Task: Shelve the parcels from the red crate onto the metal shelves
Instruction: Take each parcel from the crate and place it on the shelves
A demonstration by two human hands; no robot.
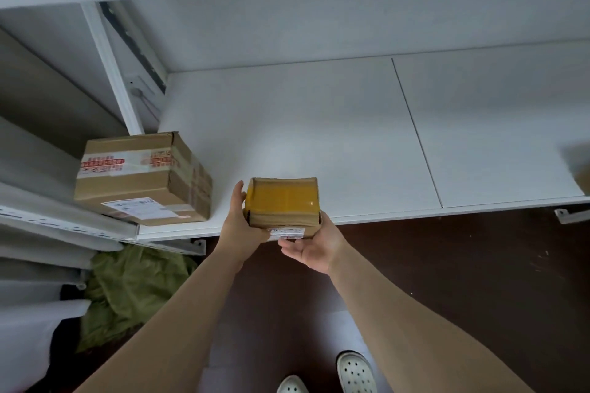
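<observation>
The shelf (319, 124) is white, the floor (447, 265) dark brown. The small parcel (282, 204) is brown with glossy yellow tape; the bigger parcel (140, 179) has red-printed tape.

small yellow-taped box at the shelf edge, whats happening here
A person holds a small yellow-taped parcel with both hands at the front edge of the white metal shelf: left hand against its left side, right hand under its near end. A larger cardboard box already sits on the shelf to the left.

A: Floor?
B: Dark brown floor (447, 281), near and right. Crumpled green material (134, 290) lies low left.
A: Furniture? Light?
B: White metal shelf (351, 137), seam right of centre; white upright post (108, 67) far left. Light soft, even.
</observation>
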